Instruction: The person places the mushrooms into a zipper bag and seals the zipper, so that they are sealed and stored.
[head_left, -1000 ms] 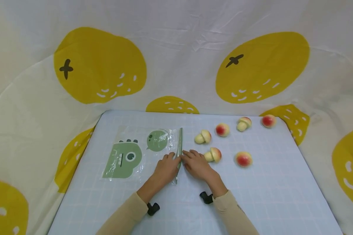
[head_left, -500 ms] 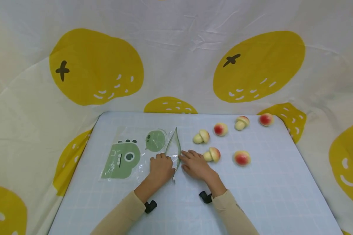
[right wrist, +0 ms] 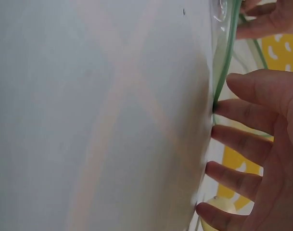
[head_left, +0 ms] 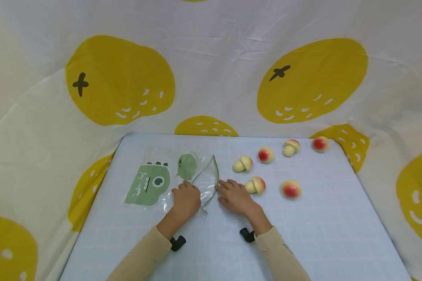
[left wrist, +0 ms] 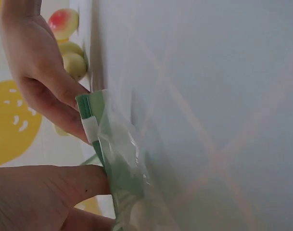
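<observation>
Mushroom (head_left: 258, 185) crowds right grip (head_left: 236, 198); near-right tabletop (head_left: 330, 234) leaves passage.

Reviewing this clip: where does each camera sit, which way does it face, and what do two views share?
Head: on the head, facing forward and down at the table and bag; left hand, right hand and both sleeves show.
Left wrist: on that wrist, facing the bag's green edge; left hand lower left, right hand upper left.
Right wrist: on that wrist, facing the same edge; right hand at right, left hand top right.
Shared: both wrist views show both hands and that edge.
</observation>
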Demonstrator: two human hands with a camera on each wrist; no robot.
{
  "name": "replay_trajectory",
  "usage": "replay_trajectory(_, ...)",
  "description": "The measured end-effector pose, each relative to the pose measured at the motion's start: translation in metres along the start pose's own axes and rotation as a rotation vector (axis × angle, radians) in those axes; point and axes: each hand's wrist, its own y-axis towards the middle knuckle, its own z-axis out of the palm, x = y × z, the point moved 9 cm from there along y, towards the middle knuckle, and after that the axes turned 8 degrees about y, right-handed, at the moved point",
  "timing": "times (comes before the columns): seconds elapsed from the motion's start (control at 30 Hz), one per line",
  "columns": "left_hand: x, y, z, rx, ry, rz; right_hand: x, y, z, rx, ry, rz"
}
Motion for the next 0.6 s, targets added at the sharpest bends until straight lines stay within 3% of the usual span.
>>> replay_trajectory(0.17,0.012,0.001,0.007,0.011,-0.067,-0.044,-0.005,0.000,0.002,0.008,-0.027,0.019)
replay_trajectory(0.4,0.015,-0.004,0.017,0.078,-0.142,-0.004,-0.006,0.005,0.005,0.040,-0.067,0.042)
replay_trajectory(0.6,0.014,-0.005,0.020,0.133,-0.210,-0.022,-0.005,0.015,0.000,0.034,-0.088,0.050)
